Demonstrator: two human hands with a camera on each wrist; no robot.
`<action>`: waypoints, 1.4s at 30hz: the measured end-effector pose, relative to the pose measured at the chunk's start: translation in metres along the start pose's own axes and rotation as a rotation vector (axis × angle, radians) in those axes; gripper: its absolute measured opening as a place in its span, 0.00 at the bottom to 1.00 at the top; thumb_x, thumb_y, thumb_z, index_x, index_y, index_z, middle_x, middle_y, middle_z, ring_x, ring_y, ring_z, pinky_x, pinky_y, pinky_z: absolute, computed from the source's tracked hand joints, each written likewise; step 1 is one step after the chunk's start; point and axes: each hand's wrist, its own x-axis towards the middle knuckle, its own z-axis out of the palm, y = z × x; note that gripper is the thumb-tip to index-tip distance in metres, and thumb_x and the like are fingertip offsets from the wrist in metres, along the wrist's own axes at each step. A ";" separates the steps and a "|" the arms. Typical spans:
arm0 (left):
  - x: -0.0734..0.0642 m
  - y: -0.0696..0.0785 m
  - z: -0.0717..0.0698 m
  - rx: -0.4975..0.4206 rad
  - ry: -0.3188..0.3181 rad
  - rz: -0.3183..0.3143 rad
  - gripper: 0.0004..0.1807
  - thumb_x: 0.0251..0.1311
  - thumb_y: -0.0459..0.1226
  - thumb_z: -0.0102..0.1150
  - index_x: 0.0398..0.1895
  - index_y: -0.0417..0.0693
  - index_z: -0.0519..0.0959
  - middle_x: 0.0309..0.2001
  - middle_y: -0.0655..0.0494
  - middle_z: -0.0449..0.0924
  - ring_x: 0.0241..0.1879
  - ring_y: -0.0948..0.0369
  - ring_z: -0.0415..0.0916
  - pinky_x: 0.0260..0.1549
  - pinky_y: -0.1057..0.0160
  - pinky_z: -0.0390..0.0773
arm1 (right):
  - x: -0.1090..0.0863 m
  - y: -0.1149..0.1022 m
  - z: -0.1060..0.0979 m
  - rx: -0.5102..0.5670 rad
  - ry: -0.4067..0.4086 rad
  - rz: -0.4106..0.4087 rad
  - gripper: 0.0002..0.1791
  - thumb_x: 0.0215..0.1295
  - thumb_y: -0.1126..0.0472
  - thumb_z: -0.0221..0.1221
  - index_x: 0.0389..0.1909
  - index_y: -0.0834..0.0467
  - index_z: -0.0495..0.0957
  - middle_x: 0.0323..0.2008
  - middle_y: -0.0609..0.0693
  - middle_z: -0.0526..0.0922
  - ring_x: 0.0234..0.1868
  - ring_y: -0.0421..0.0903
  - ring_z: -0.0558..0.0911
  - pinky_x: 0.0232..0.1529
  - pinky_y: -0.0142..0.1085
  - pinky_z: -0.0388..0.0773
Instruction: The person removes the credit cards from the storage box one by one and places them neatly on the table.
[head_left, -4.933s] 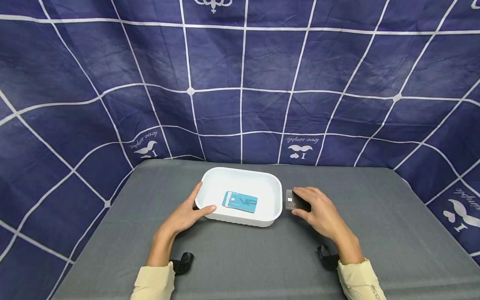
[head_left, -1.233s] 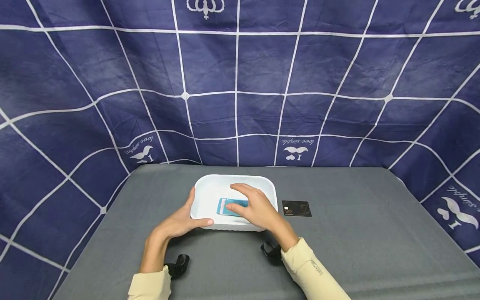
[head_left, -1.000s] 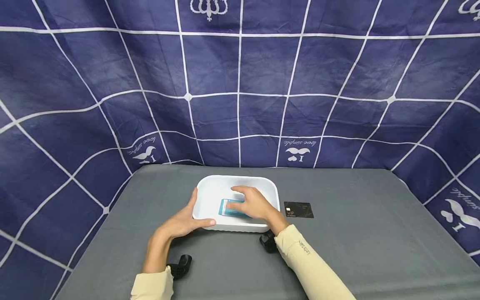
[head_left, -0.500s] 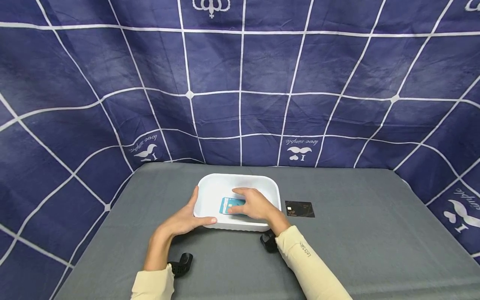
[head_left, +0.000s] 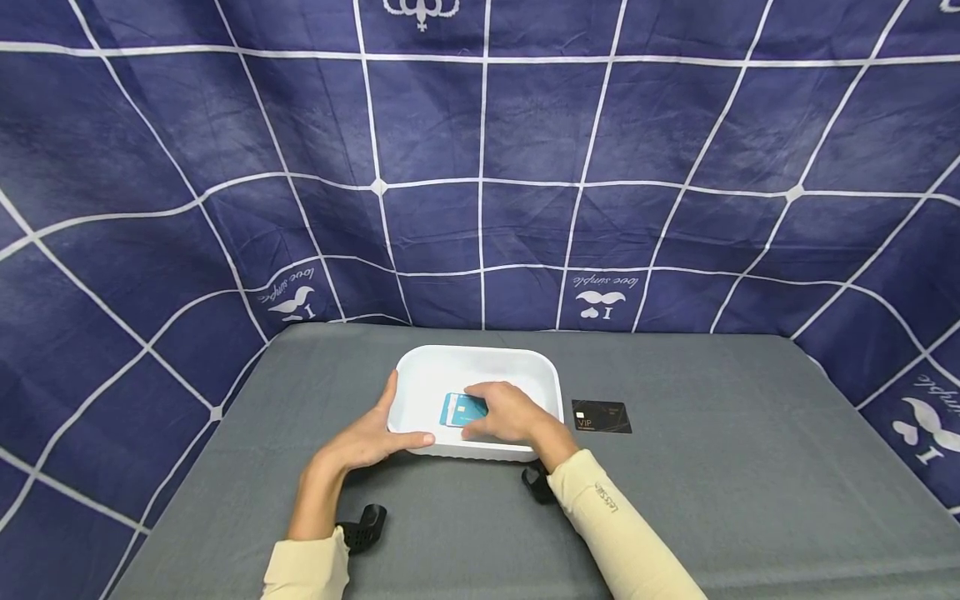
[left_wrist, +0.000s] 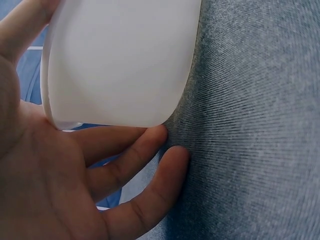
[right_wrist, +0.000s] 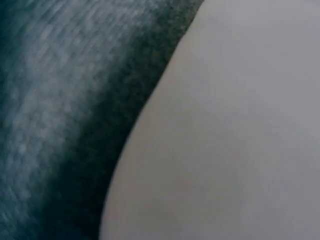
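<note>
A white plastic tray (head_left: 517,358) with rounded corners stands on the grey table. My left hand (head_left: 363,437) grips its left end, thumb over the near rim; the left wrist view shows fingers (left_wrist: 150,195) curled along the tray's outer wall (left_wrist: 120,65). Inside the tray lies a light-blue card (head_left: 463,409) with a chip, stacked over another whose pale edge shows at the left. Thumb and index finger of my right hand (head_left: 513,414) pinch the blue card at its near and far edges, the palm hiding its right part. Only the tray wall (right_wrist: 225,125) and cloth fill the right wrist view.
Right of the tray, a black VIP card (head_left: 602,417) lies flat on the grey cloth-covered table (head_left: 720,467). A blue curtain (head_left: 540,225) with white grid lines rises behind the table and along both sides. Black wrist cameras (head_left: 365,528) sit by the sleeves.
Earlier, my right hand was at the black card beside the tray; it moved left over the blue cards. Lately its thumb slid off the blue card's face to the near edge. Left hand stays put.
</note>
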 end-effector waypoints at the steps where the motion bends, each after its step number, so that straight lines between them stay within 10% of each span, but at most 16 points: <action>1: 0.000 0.000 0.000 0.000 0.000 0.001 0.69 0.53 0.52 0.70 0.77 0.42 0.24 0.78 0.40 0.29 0.74 0.42 0.39 0.68 0.40 0.47 | 0.000 -0.001 0.000 -0.014 -0.005 -0.001 0.38 0.51 0.54 0.74 0.62 0.64 0.75 0.57 0.55 0.80 0.56 0.48 0.77 0.59 0.43 0.70; 13: -0.001 0.000 -0.001 -0.042 -0.012 0.026 0.70 0.53 0.52 0.72 0.77 0.42 0.24 0.78 0.39 0.28 0.74 0.41 0.39 0.67 0.40 0.49 | 0.000 -0.005 0.002 -0.112 -0.004 -0.007 0.31 0.57 0.59 0.71 0.62 0.61 0.75 0.60 0.54 0.78 0.62 0.51 0.75 0.62 0.45 0.67; 24: -0.002 0.001 -0.002 -0.075 -0.013 0.027 0.70 0.53 0.50 0.71 0.77 0.44 0.23 0.78 0.41 0.26 0.74 0.42 0.39 0.67 0.40 0.51 | 0.001 -0.005 0.002 -0.080 0.056 -0.050 0.32 0.57 0.60 0.71 0.63 0.62 0.75 0.60 0.54 0.78 0.63 0.52 0.74 0.64 0.44 0.65; 31: -0.003 0.001 0.000 -0.104 -0.018 0.021 0.70 0.53 0.50 0.72 0.77 0.43 0.23 0.77 0.37 0.30 0.68 0.41 0.52 0.53 0.45 0.71 | -0.001 -0.005 0.002 -0.064 0.076 -0.046 0.31 0.57 0.62 0.70 0.62 0.63 0.75 0.60 0.53 0.79 0.62 0.52 0.74 0.64 0.44 0.65; 42: -0.001 0.000 0.000 -0.113 -0.019 0.042 0.69 0.53 0.49 0.72 0.77 0.42 0.23 0.77 0.38 0.28 0.71 0.41 0.47 0.58 0.43 0.67 | -0.001 -0.004 -0.001 0.029 0.184 -0.084 0.33 0.51 0.61 0.73 0.61 0.63 0.77 0.57 0.52 0.81 0.58 0.50 0.77 0.59 0.43 0.70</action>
